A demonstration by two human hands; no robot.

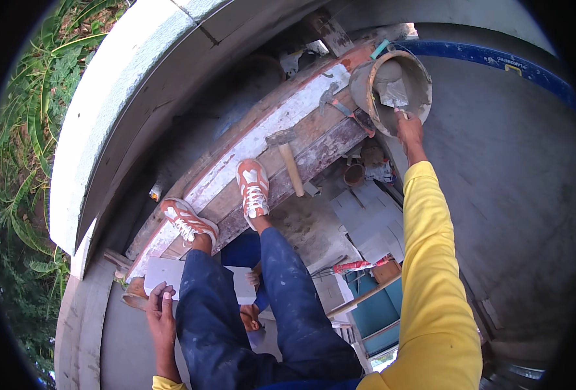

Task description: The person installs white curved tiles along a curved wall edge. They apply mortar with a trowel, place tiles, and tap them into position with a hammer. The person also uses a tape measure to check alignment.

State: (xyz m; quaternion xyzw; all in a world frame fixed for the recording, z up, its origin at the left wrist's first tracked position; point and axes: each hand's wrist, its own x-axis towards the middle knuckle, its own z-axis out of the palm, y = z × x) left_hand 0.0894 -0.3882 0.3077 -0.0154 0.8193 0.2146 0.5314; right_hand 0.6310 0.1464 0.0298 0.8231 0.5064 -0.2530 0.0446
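My right hand (410, 130) reaches far out and is closed on the handle of a trowel (393, 93). Its blade, smeared with grey mortar, is inside a round bucket (424, 99) with a mortar-caked wall. Low on the left, my left hand (162, 305) has its fingers over the edge of a white tile (163, 273), apparently gripping it. Behind my leg a white piece (241, 286) shows again; whether it is the same tile I cannot tell. Another person's hand (254, 277) is at that part, with the person below mostly hidden by my legs.
My shoes stand on wooden planks (226, 211). A wooden-handled hammer (290, 166) and a claw hammer (341, 109) lie on them near the bucket. A blue spirit level (476, 57) lies along the far right wall. Stacked tiles (372, 218) are below; a white curved ledge (115, 97) borders the left.
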